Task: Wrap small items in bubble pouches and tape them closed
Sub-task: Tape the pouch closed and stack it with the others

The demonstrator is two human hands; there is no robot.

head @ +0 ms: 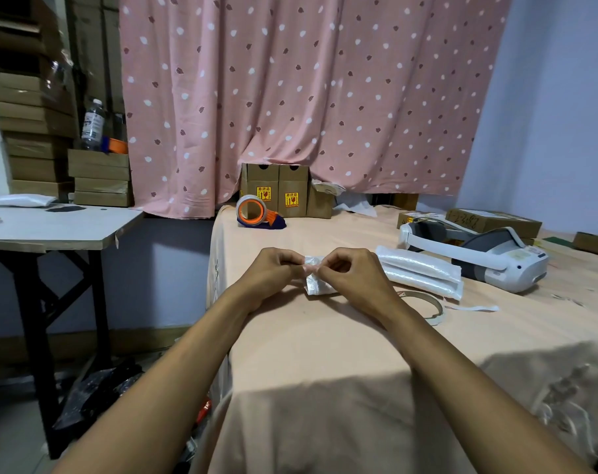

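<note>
A small white bubble pouch (pixel 316 280) sits between my hands over the peach tablecloth (pixel 325 354). My left hand (pixel 273 271) pinches its top left edge. From the right, my right hand (pixel 350 273) pinches the top edge too, fingers curled. What is inside the pouch is hidden. A stack of white bubble pouches (pixel 420 271) lies just right of my right hand. An orange tape dispenser (pixel 256 212) stands at the far left of the table. A thin tape ring (pixel 427 306) lies near my right wrist.
A white VR headset (pixel 479 254) lies at the right. Brown cartons (pixel 284 195) stand at the back under a pink curtain, and flat boxes (pixel 496 222) at the far right. A white side table (pixel 51 224) stands left, with stacked boxes and a bottle (pixel 93 124) behind.
</note>
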